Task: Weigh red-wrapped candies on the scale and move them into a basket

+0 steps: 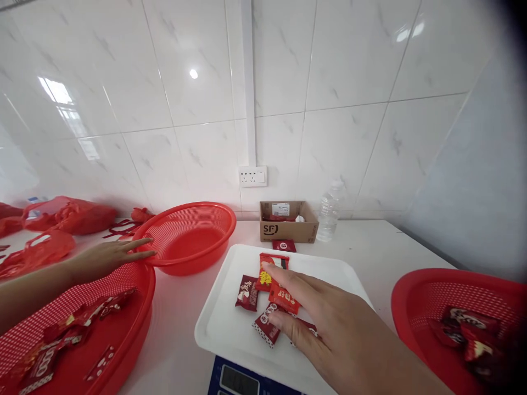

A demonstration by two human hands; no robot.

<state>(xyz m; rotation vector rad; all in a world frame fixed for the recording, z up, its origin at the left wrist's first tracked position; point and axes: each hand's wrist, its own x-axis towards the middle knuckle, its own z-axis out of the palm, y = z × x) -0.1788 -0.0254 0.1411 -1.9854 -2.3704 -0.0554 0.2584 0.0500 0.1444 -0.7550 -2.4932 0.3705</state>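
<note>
My right hand (325,307) is over the white tray (222,329), palm down, thumb and forefinger apart. Its fingertips touch or hover just above several small red and maroon wrapped snack packets; it partly hides some. A dark maroon packet (247,292) lies at the left of the group, a bright red packet (284,298) near the middle. The tray rests on a blue digital scale (240,381). My left hand (117,254) stretches out flat at the rims of two red plastic baskets, fingers spread, holding nothing. The nearer left basket (142,323) has several red packets in it.
Behind stands the other red basket (193,269). A small cardboard box (288,231) and a clear plastic bottle (329,214) are by the tiled wall, with a maroon packet (284,246) before the box. Another red basket (415,307) holds packets at right. Red plastic bags (78,215) lie far left.
</note>
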